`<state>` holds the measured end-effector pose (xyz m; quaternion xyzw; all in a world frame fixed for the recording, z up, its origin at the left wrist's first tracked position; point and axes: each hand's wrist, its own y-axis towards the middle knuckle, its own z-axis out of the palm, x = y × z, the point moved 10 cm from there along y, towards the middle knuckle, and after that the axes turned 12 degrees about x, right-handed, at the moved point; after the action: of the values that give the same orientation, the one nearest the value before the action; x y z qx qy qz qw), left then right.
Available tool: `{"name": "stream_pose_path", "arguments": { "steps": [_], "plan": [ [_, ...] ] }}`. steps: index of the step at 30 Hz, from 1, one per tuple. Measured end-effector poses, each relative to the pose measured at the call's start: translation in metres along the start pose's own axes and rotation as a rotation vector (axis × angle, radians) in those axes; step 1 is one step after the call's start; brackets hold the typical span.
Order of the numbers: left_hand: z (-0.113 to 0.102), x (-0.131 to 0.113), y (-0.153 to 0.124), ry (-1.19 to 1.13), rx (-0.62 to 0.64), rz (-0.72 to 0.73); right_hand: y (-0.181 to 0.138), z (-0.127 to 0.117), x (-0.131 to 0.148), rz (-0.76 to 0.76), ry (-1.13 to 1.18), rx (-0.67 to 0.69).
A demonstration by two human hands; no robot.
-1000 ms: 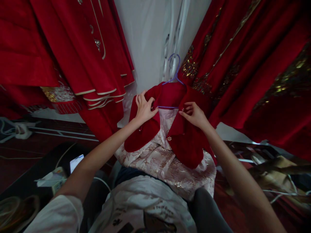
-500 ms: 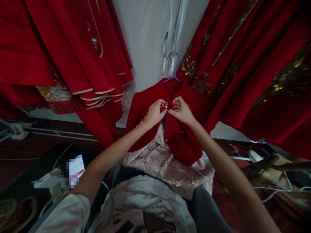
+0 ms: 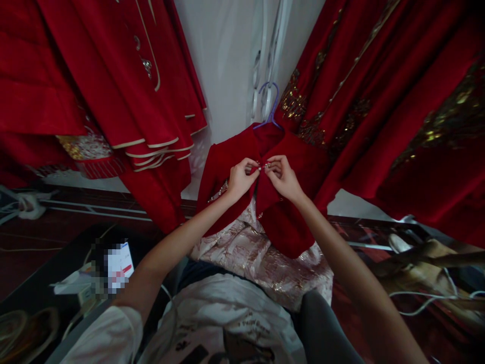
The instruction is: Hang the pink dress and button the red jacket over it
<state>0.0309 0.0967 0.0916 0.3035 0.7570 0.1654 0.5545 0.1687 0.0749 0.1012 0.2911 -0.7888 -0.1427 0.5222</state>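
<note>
A red jacket [image 3: 293,235] hangs on a purple hanger [image 3: 274,106] in front of me, its two front edges meeting near the chest. My left hand [image 3: 241,178] is closed in a pinch on the left front edge, where a small shiny bead shows at the fingertips. Close beside it, my right hand [image 3: 284,178] pinches the right front edge, with beaded trim between thumb and fingers. Whether the edges are joined there, I cannot tell. Beaded decoration [image 3: 219,192] runs along the jacket's left side. Pale pink brocade cloth [image 3: 280,270] spreads below the jacket, over my lap.
Long red garments [image 3: 132,101] hang at left, and red ones with gold sequins [image 3: 379,111] at right. A lit phone [image 3: 120,265] and white box [image 3: 70,283] lie on a dark surface at left. A white cable [image 3: 417,298] crosses clutter at right.
My right hand's fingers have shifted, the index finger straightening over the edge and baring beaded trim. My left hand stays pinched in nearly the same place. The jacket moved slightly.
</note>
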Motion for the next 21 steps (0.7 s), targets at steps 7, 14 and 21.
{"name": "stream_pose_path", "arguments": {
  "steps": [7,14,21],
  "plan": [
    [0.002,-0.008,0.002,0.076,0.084,0.044,-0.001,-0.001,0.000,0.023,-0.106,0.033],
    [0.008,-0.027,0.005,0.192,0.193,0.155,-0.003,-0.010,0.006,0.000,-0.098,-0.033],
    [0.014,-0.033,0.010,0.277,0.189,0.164,-0.011,-0.024,0.011,-0.008,-0.197,-0.212]
  ]
}}
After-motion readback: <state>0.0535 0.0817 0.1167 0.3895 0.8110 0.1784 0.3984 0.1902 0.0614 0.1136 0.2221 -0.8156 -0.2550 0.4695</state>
